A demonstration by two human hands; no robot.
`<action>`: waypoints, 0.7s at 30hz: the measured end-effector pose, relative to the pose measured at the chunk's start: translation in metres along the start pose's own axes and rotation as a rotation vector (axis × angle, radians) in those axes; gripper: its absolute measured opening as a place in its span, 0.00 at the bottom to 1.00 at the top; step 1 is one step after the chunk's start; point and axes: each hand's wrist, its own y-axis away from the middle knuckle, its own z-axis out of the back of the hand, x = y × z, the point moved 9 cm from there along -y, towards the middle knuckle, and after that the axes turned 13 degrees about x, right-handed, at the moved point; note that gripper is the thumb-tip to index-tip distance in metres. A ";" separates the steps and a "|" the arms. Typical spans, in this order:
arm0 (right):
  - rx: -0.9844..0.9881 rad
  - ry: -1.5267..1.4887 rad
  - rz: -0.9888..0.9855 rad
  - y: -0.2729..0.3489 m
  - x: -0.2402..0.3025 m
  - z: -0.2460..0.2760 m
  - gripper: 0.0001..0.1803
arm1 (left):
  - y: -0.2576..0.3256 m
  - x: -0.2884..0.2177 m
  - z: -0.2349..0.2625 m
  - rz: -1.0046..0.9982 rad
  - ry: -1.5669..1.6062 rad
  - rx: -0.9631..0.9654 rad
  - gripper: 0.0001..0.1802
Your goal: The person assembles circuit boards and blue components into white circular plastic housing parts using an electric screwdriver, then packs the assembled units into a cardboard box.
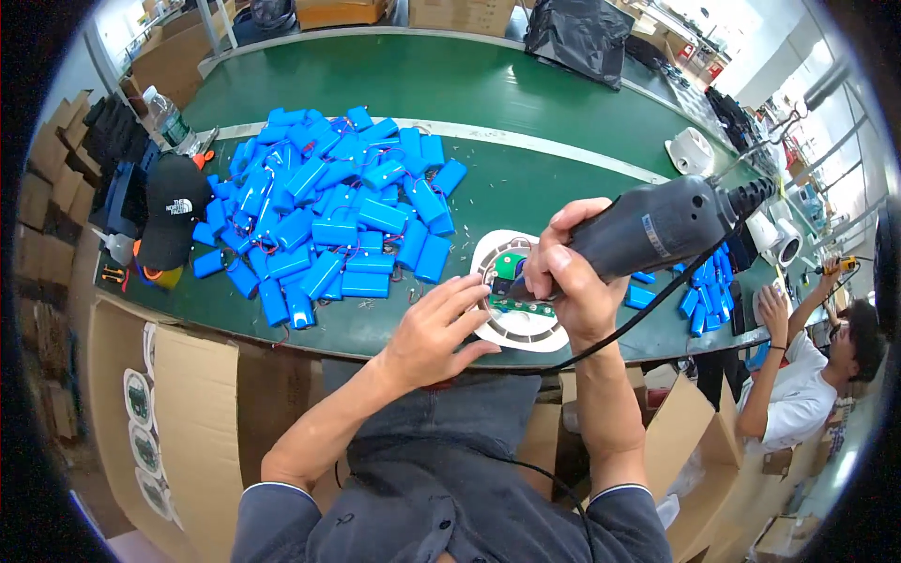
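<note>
A round white plastic housing (488, 328) lies on the near edge of the green table (441, 84), with a green circuit board (509, 266) inside it. My left hand (436, 324) rests flat on the housing's left rim, fingers spread, holding it down. My right hand (572, 277) grips a dark grey electric screwdriver (648, 228) whose tip points down onto the circuit board. Its black cable (648, 314) runs down past my right forearm.
A big heap of blue battery packs (328, 211) with red and black wires covers the table's left. More blue packs (704, 281) lie at the right. A black cap (174, 220) and a water bottle (167, 120) sit far left. Another person (807, 375) works at the right. Cardboard boxes (188, 422) stand below.
</note>
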 end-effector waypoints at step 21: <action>-0.047 0.127 -0.038 -0.001 -0.004 0.002 0.16 | 0.003 0.005 -0.002 0.042 0.030 -0.007 0.20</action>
